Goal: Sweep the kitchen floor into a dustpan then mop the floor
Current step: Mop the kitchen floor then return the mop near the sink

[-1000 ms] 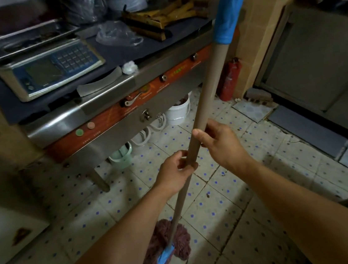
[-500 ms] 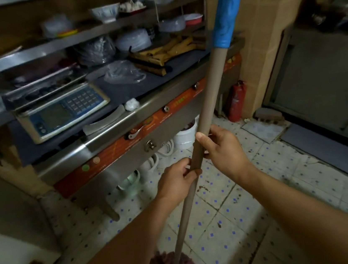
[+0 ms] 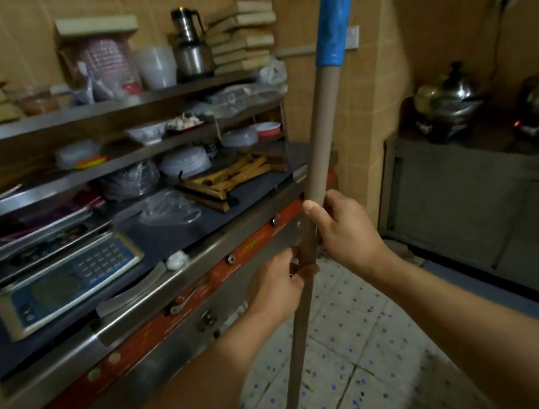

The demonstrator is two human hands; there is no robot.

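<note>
A long tan mop handle [image 3: 316,137] with a blue grip sleeve [image 3: 334,12] at its top runs steeply through the middle of the head view. My right hand [image 3: 342,229] grips the handle higher up, thumb along the shaft. Just below it my left hand [image 3: 276,288] grips the same handle. The mop head is out of view below the frame. White floor tiles [image 3: 354,357] with blue dots lie beneath my arms.
A steel counter [image 3: 176,283] with an orange control strip stands close on the left, carrying a weighing scale [image 3: 64,284] and shelves of bowls and bags. Grey cabinets [image 3: 486,211] with metal pots on top line the right side.
The view has tilted up from the floor to the shelves, and the mop head has dropped out of sight. Both hands keep the same hold on the handle.
</note>
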